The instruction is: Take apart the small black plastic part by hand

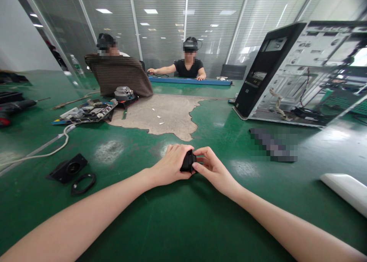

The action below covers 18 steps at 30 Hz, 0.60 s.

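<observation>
A small black plastic part (187,161) is held between my two hands, just above or on the green table (177,220); its exact kind does not show. My left hand (172,163) wraps round it from the left and hides much of it. From the right, the thumb and fingers of my right hand (211,165) pinch its flanged edge. To the left lie a black square plate with a round opening (72,166) and a black ring (83,184).
An open computer case (258,76) stands at the right. A circuit board (86,112), a pale cable (64,139) and a drill (14,109) lie left. A white object (344,189) is near right. Two people sit opposite, one behind a brown cloth-covered object (120,76).
</observation>
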### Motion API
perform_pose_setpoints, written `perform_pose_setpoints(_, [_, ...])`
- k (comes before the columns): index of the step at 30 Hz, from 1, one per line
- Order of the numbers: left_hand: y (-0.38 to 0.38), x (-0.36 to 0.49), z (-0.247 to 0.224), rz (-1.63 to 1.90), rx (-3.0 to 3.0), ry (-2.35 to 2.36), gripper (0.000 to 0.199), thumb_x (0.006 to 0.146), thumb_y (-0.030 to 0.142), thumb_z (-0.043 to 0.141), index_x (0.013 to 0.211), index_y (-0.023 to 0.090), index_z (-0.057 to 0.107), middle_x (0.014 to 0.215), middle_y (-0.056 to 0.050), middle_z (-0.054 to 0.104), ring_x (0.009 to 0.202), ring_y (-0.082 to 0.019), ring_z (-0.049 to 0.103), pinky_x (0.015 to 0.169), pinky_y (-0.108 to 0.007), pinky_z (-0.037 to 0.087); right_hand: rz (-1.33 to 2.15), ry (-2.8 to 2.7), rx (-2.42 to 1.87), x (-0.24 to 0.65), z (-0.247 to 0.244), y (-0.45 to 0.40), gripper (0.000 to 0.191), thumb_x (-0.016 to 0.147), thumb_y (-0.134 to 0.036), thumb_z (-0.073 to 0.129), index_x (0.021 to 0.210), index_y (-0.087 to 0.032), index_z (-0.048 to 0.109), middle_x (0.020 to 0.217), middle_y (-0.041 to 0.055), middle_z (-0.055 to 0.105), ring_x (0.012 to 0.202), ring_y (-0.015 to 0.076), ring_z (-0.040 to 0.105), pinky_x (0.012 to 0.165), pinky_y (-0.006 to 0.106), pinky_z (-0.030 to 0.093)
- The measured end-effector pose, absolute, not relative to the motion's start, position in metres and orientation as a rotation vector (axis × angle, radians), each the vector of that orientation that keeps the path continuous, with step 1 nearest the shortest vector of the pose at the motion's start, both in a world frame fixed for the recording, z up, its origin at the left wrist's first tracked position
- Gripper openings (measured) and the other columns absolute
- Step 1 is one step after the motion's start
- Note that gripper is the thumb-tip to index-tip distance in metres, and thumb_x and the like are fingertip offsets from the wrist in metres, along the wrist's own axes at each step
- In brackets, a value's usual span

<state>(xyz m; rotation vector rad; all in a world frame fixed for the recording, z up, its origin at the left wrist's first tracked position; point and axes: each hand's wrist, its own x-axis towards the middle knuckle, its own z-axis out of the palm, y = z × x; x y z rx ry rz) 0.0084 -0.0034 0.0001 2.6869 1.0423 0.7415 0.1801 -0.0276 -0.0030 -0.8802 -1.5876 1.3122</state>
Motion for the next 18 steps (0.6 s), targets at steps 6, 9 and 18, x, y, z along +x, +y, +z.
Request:
perform_pose_setpoints(6, [-0.0036, 0.0081, 0.0005, 0.733, 2.679, 1.045, 0.053, 0.069, 0.026, 0.06, 0.113, 0.02, 0.032, 0.108, -0.007, 0.05, 0.095, -0.024, 0.048, 0.082, -0.038, 0.033, 1.327, -1.633, -0.925, 0.1808, -0.0002, -0.0285, 0.023, 0.079, -0.027, 0.056, 0.099, -0.023, 0.044, 0.096, 0.0031, 0.052, 0.09, 0.0153, 0.055, 0.074, 0.032, 0.051])
perform_pose_setpoints(9, [-0.0036, 0.0078, 0.0001, 0.73, 2.691, 1.038, 0.055, 0.068, 0.025, 0.061, 0.113, 0.02, 0.031, 0.109, -0.007, 0.05, 0.096, -0.025, 0.047, 0.082, -0.039, 0.033, 1.294, -1.649, -0.861, 0.1808, -0.0022, -0.0285, 0.022, 0.078, -0.024, 0.057, 0.096, -0.023, 0.045, 0.097, 0.0019, 0.05, 0.092, 0.015, 0.054, 0.073, 0.029, 0.05])
perform_pose_setpoints(18, [-0.0034, 0.0082, -0.0001, 0.738, 2.698, 1.05, 0.054, 0.07, 0.03, 0.061, 0.113, 0.019, 0.031, 0.107, -0.007, 0.05, 0.095, -0.024, 0.047, 0.081, -0.038, 0.033, 1.298, -1.596, -0.9, 0.1799, -0.0035, -0.0271, 0.022, 0.079, -0.027, 0.056, 0.096, -0.023, 0.045, 0.099, 0.0026, 0.048, 0.09, 0.0147, 0.053, 0.071, 0.029, 0.052])
